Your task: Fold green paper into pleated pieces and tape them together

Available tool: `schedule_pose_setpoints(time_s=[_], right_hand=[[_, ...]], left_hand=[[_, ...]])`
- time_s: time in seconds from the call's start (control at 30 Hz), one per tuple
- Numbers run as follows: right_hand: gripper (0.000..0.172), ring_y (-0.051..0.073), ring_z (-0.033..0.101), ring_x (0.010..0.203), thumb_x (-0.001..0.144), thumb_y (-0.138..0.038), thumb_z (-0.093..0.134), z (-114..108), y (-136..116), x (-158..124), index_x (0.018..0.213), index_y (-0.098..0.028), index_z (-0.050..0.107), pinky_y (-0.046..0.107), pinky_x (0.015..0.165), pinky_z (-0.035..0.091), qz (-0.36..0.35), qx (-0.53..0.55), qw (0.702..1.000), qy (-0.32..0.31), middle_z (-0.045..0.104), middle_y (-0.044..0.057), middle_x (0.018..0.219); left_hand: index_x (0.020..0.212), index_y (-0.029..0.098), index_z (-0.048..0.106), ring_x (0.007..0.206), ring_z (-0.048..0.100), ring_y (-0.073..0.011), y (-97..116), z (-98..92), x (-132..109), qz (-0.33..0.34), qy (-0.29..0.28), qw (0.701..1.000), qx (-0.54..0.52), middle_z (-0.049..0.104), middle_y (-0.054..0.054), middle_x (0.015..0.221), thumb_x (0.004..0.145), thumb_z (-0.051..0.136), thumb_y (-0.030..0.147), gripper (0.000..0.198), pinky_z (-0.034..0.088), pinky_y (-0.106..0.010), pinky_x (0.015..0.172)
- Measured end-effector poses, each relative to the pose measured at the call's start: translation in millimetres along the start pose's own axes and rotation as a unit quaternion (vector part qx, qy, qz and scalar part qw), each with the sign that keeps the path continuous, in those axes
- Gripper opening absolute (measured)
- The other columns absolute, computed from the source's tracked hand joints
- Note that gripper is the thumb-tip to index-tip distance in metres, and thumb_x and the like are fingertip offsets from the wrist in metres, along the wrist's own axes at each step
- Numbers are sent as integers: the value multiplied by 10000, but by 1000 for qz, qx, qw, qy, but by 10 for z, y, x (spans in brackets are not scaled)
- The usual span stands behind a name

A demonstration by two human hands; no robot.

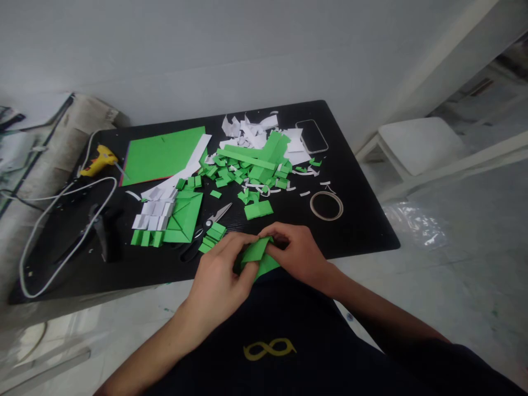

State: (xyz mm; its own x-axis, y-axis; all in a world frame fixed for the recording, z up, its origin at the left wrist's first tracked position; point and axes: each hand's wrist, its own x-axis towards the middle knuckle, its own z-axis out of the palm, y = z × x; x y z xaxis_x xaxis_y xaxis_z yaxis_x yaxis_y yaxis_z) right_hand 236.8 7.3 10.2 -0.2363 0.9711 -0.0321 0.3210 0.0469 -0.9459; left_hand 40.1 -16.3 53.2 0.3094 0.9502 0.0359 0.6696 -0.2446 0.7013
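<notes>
Between my two hands, at the front edge of the black table, is a folded piece of green paper [256,252]. My left hand [225,272] pinches it from the left, thumb below and fingers above. From the other side my right hand [299,256] grips its upper right part with thumb and fingertips. Just left of my left hand lie small green folded pieces [213,236], beside scissors [212,220] with parted blades. Another folded green piece [259,209] rests beyond my hands.
Green and white paper scraps [247,159] heap up on the table [350,236]. A tape roll [326,205] lies right, below a clear phone case [312,136]. Green sheets [165,154], white folded strips [154,209], a yellow glue gun [99,160] and a white cable [25,264] occupy the left.
</notes>
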Motion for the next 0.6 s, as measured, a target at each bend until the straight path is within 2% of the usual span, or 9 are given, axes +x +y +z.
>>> schedule_pose_setpoints(time_s=[0.13,0.23,0.47,0.6], right_hand=[[176,190,741,766,840,-138,692,21,-8,-14,959,-226,788,291,688,560,10,23,999,21,808,16,874],[164,206,768,806,842,-156,701,36,0,-15,965,-217,791,317,741,596,20,67,997,45,824,36,921],[120,227,801,914,849,-238,762,31,24,-6,956,-218,812,343,818,641,31,192,979,61,840,46,959],[147,224,814,972,874,-246,749,-6,-8,-14,1001,-225,818,350,875,652,35,217,974,62,851,49,1020]], left_hand=[[1170,204,703,1082,743,-249,-21,29,-28,55,27,998,17,775,-85,1172,897,550,118,325,627,-426,933],[1237,205,707,1197,718,-278,-43,65,-47,99,50,993,27,755,-108,1290,909,567,112,368,600,-479,1042],[1455,222,620,1400,617,-347,-66,140,-73,176,71,980,64,711,-133,1428,932,649,164,527,513,-573,1166],[1483,199,601,1440,574,-383,-102,126,-81,210,67,970,104,709,-144,1447,921,719,297,583,425,-624,1216]])
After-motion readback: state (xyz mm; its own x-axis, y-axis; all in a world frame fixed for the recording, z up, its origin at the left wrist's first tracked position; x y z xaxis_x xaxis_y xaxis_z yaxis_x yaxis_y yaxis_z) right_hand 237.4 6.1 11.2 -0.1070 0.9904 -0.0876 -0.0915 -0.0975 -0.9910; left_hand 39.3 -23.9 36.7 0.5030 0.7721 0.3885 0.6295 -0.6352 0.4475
